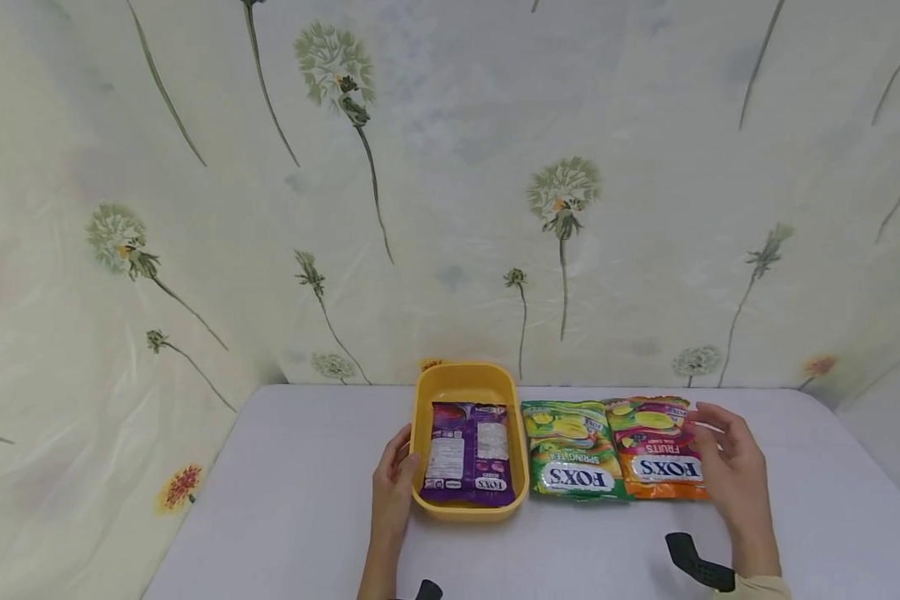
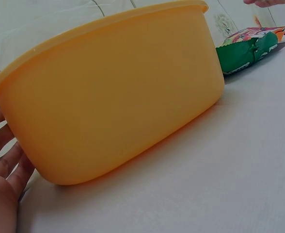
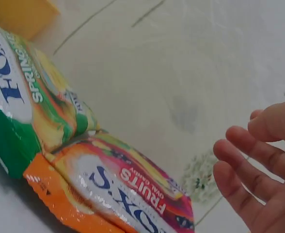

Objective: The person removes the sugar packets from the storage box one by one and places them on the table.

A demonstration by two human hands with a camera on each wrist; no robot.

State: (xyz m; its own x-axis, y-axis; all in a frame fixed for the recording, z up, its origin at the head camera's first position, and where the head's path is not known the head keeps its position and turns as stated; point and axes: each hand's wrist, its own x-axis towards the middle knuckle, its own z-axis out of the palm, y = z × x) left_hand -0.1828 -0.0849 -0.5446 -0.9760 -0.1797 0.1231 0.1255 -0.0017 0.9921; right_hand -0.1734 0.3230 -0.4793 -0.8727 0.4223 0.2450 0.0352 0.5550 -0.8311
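Note:
A yellow plastic tub (image 1: 468,514) stands on the table with a purple Fox's candy bag (image 1: 468,454) lying inside it, back side up. My left hand (image 1: 393,483) holds the tub's left side, thumb at the rim and fingers against the outer wall (image 2: 108,97). To the right of the tub lies a green Fox's Spring Tea candy bag (image 1: 576,450). Beside that, an orange and red Fox's Fruits candy bag (image 1: 658,450) lies edge to edge with it. At this bag's right edge is my right hand (image 1: 738,467), fingers loosely bent and holding nothing.
A white cloth covers the table (image 1: 300,500). Behind it hangs a pale curtain (image 1: 450,208) printed with dandelions, reaching down to the table's back edge. A black strap piece (image 1: 699,567) sits at my right wrist.

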